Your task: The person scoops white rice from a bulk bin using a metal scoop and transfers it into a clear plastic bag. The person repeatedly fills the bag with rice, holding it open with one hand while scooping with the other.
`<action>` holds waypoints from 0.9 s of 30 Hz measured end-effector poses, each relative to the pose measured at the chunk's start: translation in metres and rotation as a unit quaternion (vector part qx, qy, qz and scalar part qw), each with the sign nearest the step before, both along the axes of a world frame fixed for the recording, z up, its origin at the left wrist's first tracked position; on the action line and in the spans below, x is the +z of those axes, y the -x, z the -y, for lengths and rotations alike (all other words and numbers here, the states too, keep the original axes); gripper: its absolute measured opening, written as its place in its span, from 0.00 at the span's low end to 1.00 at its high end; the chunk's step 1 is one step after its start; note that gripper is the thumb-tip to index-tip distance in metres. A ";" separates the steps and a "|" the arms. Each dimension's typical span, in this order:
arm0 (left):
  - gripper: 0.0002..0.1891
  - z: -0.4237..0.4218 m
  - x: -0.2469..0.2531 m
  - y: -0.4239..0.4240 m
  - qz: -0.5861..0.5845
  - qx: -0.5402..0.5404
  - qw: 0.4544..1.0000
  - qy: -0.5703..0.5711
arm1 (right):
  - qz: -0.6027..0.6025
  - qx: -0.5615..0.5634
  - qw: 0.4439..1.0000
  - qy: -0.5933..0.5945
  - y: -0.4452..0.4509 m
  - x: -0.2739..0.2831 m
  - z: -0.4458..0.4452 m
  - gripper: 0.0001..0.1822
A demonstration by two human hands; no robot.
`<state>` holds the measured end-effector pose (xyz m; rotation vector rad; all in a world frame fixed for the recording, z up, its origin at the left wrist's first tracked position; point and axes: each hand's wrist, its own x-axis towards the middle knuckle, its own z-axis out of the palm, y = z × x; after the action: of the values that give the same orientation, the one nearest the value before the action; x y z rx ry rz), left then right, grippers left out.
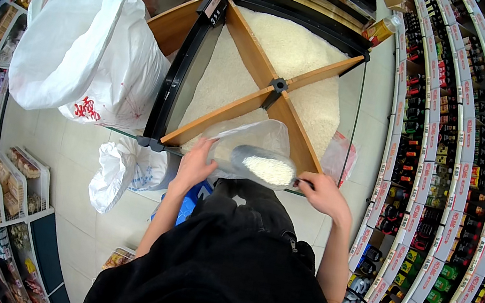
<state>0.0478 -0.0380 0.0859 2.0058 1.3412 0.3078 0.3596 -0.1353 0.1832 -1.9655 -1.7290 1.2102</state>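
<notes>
My right hand [323, 194] grips the dark handle of a metal scoop [242, 155] that holds white rice [270, 170]. The scoop lies at the mouth of a clear plastic bag [253, 130]; how far it reaches inside is hard to tell. My left hand [196, 161] holds the left edge of this bag. Both are over the near compartment of a glass-sided bin, split by crossed wooden dividers [234, 116]. Pale grain [287, 37] fills the far and right compartments, and more lies in the left one.
A large white woven sack [126, 63] stands left of the bin. A smaller white sack [149, 169] and a blue object [188, 205] are below it. Bottle shelves [440, 186] curve along the right; packaged food racks [12, 189] stand at left. A black frame bar [173, 76] edges the bin.
</notes>
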 end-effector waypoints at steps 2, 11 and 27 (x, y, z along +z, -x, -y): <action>0.31 0.000 0.000 -0.003 -0.006 -0.007 1.000 0.014 | 0.091 0.029 0.995 0.021 0.019 -0.007 -0.013 0.14; 0.39 -0.005 -0.018 0.005 -0.107 -0.040 0.993 0.035 | 0.275 0.043 0.958 -0.070 0.071 -0.101 -0.056 0.12; 0.49 -0.047 -0.073 0.042 -0.196 -0.136 0.969 0.067 | 0.196 0.029 0.959 -0.202 0.053 -0.097 -0.039 0.11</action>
<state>0.0054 0.0091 0.0132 2.1728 1.2516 -0.3134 0.3067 -0.0968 0.0861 -1.9941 -2.0305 0.4352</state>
